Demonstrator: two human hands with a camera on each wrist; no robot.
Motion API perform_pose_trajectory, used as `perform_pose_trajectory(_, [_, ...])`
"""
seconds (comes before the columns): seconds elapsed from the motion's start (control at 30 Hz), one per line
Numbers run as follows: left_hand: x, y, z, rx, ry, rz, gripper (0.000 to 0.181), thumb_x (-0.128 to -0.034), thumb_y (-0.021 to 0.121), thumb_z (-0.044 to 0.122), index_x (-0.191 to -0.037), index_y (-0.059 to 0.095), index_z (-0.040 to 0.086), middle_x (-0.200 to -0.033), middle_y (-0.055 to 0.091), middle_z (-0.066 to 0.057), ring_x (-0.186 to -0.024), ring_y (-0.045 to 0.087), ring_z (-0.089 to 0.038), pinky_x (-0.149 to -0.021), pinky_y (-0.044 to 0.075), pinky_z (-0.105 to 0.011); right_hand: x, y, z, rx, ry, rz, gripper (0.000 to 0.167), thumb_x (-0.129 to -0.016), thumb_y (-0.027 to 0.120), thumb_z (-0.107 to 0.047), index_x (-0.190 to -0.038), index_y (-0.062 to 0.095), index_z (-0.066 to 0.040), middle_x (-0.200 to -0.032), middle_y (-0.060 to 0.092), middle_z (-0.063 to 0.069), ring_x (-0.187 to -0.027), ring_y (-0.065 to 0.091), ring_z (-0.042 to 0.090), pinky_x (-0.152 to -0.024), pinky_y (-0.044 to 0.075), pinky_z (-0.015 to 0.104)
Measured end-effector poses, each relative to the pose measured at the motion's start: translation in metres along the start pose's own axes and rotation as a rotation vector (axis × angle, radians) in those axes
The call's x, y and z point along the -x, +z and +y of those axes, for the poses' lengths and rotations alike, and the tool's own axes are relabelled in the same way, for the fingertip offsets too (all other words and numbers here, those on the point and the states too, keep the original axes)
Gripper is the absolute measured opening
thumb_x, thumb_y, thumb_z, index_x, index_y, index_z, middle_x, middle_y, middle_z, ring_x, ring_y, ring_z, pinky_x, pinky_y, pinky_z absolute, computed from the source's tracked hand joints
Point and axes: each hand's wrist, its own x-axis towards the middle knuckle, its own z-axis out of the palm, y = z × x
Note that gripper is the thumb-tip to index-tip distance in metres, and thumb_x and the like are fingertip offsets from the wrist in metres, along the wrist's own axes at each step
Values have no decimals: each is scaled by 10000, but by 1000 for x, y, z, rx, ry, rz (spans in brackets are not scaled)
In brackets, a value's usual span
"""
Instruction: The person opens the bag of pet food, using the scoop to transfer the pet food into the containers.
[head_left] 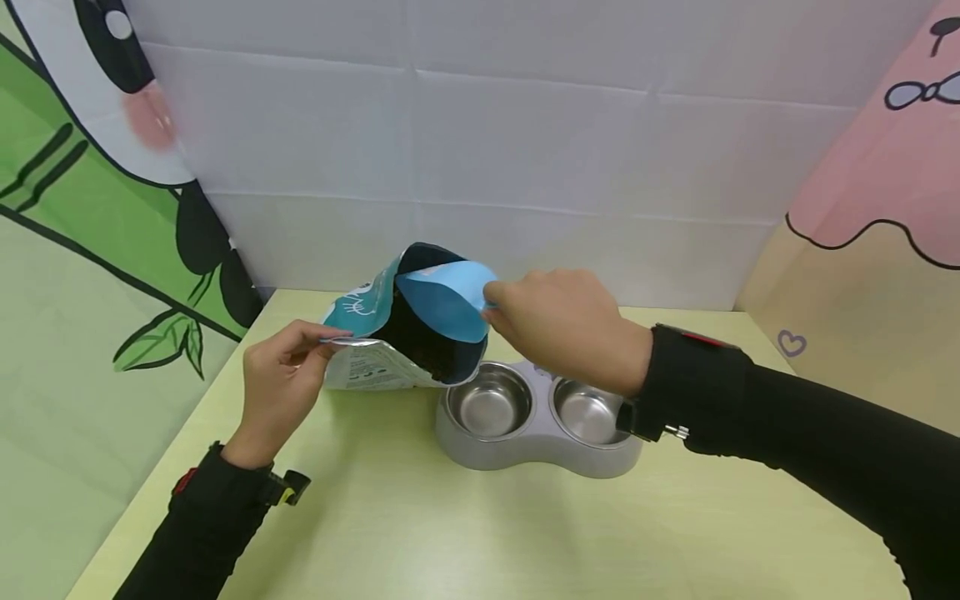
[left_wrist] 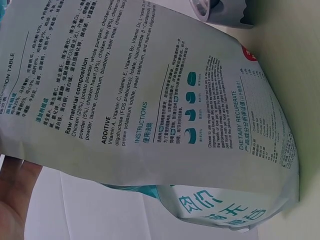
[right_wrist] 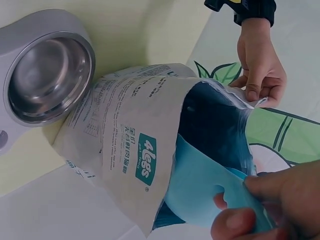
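A white and teal pet food bag [head_left: 375, 367] leans on the table with its mouth wide and dark kibble inside. My left hand [head_left: 283, 379] pinches the edge of its mouth; in the left wrist view the printed side of the bag [left_wrist: 165, 100] fills most of the picture. My right hand [head_left: 566, 325] grips the handle of a light blue scoop [head_left: 450, 296], whose bowl is partly inside the bag's mouth. In the right wrist view the scoop [right_wrist: 200, 185] sits against the opening; what its bowl holds is hidden.
A grey double-bowl feeder [head_left: 536, 454] stands beside the bag, its left steel bowl [head_left: 489, 402] close to the bag. My right forearm partly covers the right steel bowl [head_left: 588, 412]. Printed cloth walls [head_left: 525, 150] enclose the pale yellow table [head_left: 450, 533].
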Motion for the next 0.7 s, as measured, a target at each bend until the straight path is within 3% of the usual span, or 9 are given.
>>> perform_pose_trajectory(0.23, [0,1,2,0,6,-14,217,-764,619,-234,-887,682,-67,-829,693,-172,-790,613,79,-724,468,-106,-4,7,1,24,-52,17,283,-959,569,-260,-727,473,-130,-540,323,-16,-467,371,155,-417,235,276])
perform_pose_trajectory(0.7, [1,1,2,-10,2,-13,208,-770,616,-228,-888,679,-69,-830,694,-169,-779,611,80,-709,467,-104,-14,11,-6,74,-90,-1,231,-945,602,-250,-762,548,-121,-542,335,-21,-464,339,147,-411,215,266])
